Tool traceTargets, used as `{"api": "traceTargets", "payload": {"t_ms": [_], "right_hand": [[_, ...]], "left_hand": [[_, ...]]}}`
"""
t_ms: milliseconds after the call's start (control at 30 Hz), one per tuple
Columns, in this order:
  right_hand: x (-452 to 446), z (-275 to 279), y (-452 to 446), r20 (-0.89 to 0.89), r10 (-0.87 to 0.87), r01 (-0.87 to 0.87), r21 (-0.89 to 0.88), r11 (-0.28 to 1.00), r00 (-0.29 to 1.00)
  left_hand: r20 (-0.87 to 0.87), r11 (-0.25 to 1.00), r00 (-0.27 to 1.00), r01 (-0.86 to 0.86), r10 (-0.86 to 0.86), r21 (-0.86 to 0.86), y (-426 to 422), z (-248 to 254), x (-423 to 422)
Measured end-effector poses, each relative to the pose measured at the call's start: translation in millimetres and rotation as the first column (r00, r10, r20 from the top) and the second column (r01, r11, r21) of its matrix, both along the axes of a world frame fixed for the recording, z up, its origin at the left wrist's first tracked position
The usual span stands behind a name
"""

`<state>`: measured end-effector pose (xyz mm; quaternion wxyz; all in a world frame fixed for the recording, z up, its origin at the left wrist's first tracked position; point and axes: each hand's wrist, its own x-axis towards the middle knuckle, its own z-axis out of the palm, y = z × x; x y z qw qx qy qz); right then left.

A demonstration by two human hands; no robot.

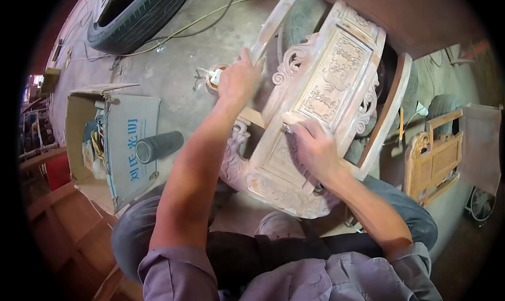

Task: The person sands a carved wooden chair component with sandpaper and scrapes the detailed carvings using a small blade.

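Observation:
A pale wooden chair frame (275, 152) with a carved backrest panel (336, 72) lies tilted between my knees. My left hand (239, 81) is closed around the end of its narrow armrest (276, 22). Close by that hand, a small round container (213, 76) with something white in it sits on the floor. Bent fingers of my right hand (315, 146) press on the lower part of the backrest, below the carved panel. Whatever lies under those fingertips is too hidden to name. Scrollwork (290, 64) runs along the backrest's side.
An open cardboard box (134, 138) with mixed items stands at left, a dark cylinder (159, 147) beside it. A tyre (142, 22) and hoses (210, 21) lie at the back. Another carved wooden piece (434, 161) stands at right.

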<state>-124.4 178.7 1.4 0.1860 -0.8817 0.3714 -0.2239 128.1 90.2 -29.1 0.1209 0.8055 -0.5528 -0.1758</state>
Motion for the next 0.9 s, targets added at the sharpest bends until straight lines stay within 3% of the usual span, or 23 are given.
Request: {"api": "traceTargets", "payload": {"t_ms": [100,133,167,267,367,500,900], "right_hand": [[2.8,12.0,-18.7,-0.122,0.101,-0.092,0.078,0.993,0.987],[-11.3,13.5,-27.3,-0.031,0.174,-0.158,0.279,0.947,0.984],[-26.4,20.1,-31.5,0.03,0.204,-0.204,0.309,0.929,0.978],[-71.4,49.2,-43.0,-0.086,0.415,-0.362,0.353,0.863,0.906],[-81.6,56.8,-45.6,-0.169,0.559,-0.537,0.162,0.828,0.812],[-76.5,49.2,-50.7,-0.3,0.558,-0.522,0.198,0.83,0.774],[-75.5,46.1,-29.8,-0.317,0.673,-0.671,0.133,0.729,0.668]], "left_hand": [[0.013,0.999,1.0,0.004,-0.005,0.052,5.2,12.9,-5.5],[0.014,0.998,1.0,0.012,-0.013,0.055,8.6,10.6,-5.3],[0.018,0.999,1.0,0.015,-0.015,0.041,7.4,10.3,-3.4],[0.099,0.999,0.995,-0.029,0.027,0.016,28.0,-5.3,-5.3],[-0.014,0.996,0.997,-0.079,0.079,0.045,46.6,6.5,-8.1],[-0.082,0.994,0.99,-0.11,0.111,0.021,65.4,9.4,-14.3],[-0.061,0.988,0.987,-0.151,0.152,0.009,74.0,9.4,-19.8]]}}
